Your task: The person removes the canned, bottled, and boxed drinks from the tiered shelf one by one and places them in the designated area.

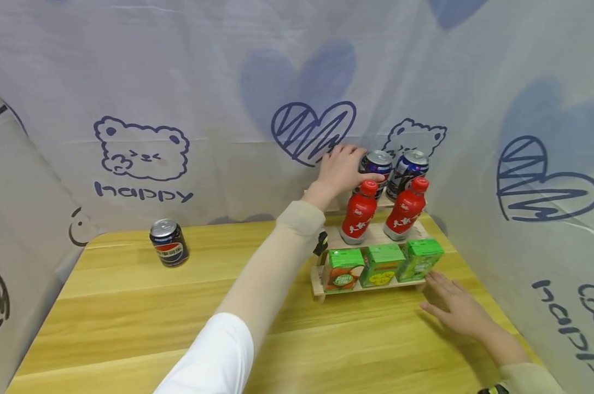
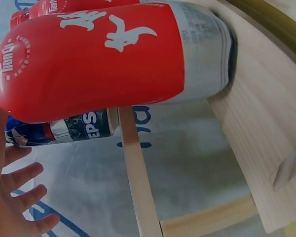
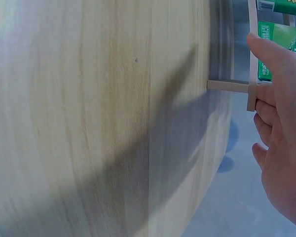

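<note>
My left hand is at the left can on the rack's top tier, thumb across its front. In the left wrist view its fingers spread loosely apart beside the dark blue Pepsi can, partly hidden behind a red bottle. My right hand lies by the lower right corner of the wooden rack, fingers near the end green juice box. In the right wrist view the right hand overlaps the rack's end; whether it presses there I cannot tell.
Another can stands on the top tier. Two red bottles occupy the middle tier, and three green-topped boxes line the lowest. A single Pepsi can stands on the left of the wooden table. Printed cloth hangs behind and at both sides.
</note>
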Demonstrator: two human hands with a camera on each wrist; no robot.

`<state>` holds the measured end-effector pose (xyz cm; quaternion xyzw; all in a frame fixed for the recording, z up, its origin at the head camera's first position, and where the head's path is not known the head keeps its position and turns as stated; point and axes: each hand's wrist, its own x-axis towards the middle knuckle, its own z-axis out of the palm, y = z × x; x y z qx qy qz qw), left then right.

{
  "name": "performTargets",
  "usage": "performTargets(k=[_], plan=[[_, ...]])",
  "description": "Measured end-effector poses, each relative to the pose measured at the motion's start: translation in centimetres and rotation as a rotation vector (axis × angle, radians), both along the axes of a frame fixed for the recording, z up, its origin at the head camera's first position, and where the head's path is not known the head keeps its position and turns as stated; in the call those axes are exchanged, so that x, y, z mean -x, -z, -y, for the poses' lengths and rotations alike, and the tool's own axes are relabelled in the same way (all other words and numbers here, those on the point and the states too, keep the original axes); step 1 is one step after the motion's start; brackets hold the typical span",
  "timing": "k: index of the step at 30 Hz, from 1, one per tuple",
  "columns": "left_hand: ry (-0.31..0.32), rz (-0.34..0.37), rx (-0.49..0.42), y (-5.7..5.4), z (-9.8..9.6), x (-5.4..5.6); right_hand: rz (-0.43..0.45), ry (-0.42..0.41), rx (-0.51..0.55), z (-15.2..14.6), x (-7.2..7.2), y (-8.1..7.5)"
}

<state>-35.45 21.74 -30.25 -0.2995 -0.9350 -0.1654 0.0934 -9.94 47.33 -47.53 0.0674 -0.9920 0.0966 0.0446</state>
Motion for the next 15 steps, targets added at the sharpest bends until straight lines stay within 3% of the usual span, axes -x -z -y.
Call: performTargets(k=[6, 15], plan=[[-0.003, -0.025, 0.02, 0.11, -0.5, 0.25, -0.005, 0.006, 0.001, -0.14, 0.15, 0.29], [0.053, 0.079, -0.1, 0.48, -0.56, 0.76, 0.027, 0.026, 0.008, -0.13, 0.1, 0.26]])
